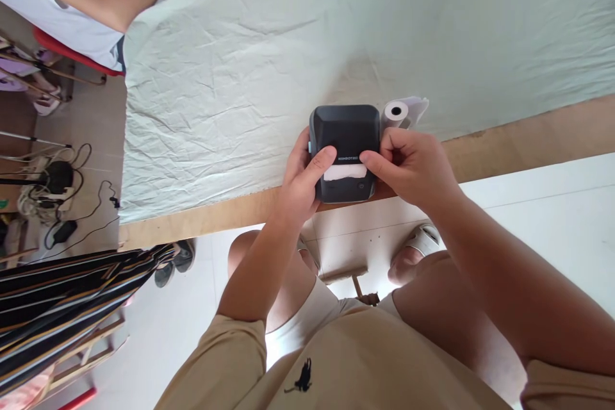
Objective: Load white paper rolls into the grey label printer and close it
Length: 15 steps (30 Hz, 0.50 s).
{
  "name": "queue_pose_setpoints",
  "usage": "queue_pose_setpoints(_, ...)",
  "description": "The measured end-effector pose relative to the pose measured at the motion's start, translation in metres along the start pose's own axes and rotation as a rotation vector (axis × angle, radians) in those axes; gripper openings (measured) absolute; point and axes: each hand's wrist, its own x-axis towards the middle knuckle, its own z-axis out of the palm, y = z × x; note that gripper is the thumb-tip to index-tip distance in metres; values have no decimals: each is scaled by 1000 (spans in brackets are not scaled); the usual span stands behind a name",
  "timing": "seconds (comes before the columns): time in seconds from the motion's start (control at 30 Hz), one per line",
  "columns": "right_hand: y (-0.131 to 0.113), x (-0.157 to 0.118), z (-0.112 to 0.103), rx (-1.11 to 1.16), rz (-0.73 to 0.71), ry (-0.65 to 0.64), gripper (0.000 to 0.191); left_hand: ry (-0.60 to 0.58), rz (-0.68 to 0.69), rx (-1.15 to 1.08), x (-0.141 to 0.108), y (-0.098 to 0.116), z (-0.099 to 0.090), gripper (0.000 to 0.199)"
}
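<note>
A small black label printer [346, 128] sits at the front edge of the cloth-covered table, with a strip of white paper [344, 172] showing at its slot. My left hand [307, 176] grips the printer's left side, thumb on top near the paper. On the other side, my right hand [416, 163] has its fingers curled and its thumb touching the lid at the right end of the slot. A white paper roll [395, 112] with a loose end stands just behind my right hand.
A pale green cloth [230, 90] covers the table, whose wooden edge [206, 221] runs along the front. Another person's arm [120, 0] rests at the back left. Cables [52, 189] lie on the floor at left, near striped fabric [72, 307]. My knees are below the edge.
</note>
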Motion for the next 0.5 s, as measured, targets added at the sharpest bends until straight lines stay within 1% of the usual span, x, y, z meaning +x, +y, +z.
queue_pose_setpoints(0.13,-4,2,-3,26,67,-61,48,-1,-3,-6,0,0,0,50)
queue_pose_setpoints(0.3,-2,1,-3,45,54,-56,43,-12,6,-109,4,-2,1,44)
queue_pose_setpoints(0.4,-2,1,-2,43,40,-62,42,44,-9,-162,6,-3,3,41)
queue_pose_setpoints(0.5,-2,1,-2,59,13,-64,38,123,-70,-207,8,-5,4,44)
